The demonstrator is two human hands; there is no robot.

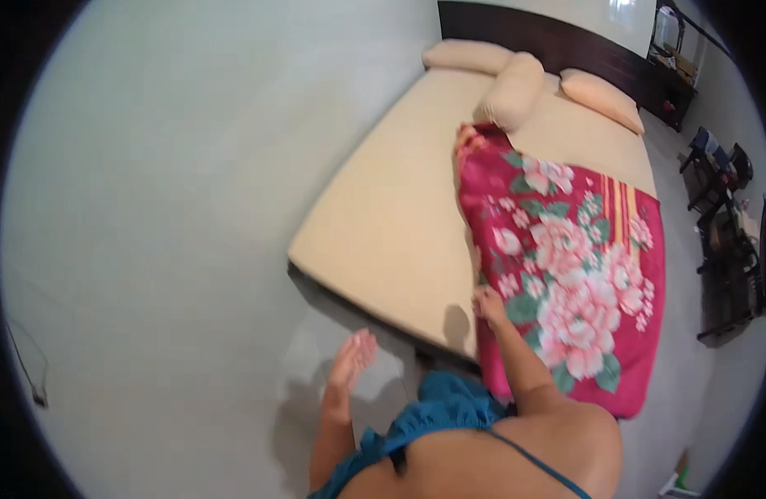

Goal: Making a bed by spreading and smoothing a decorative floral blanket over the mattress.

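A crimson blanket with large pink flowers [579, 318] lies over the right part of a bed, on a cream fitted sheet [383, 231]. My right hand [488, 304] is curled at the blanket's left edge and appears to grip it. Off the foot end of the mattress, my left hand [355, 358] hovers over the floor with its palm showing and nothing in it. The blanket's far left corner is bunched up beside a bolster.
A cream bolster [514, 90] and two pillows, one left [467, 56] and one right [601, 100], rest near the dark headboard [545, 31]. Dark furniture [729, 268] lines the right wall. A cable with a plug [40, 396] lies at far left.
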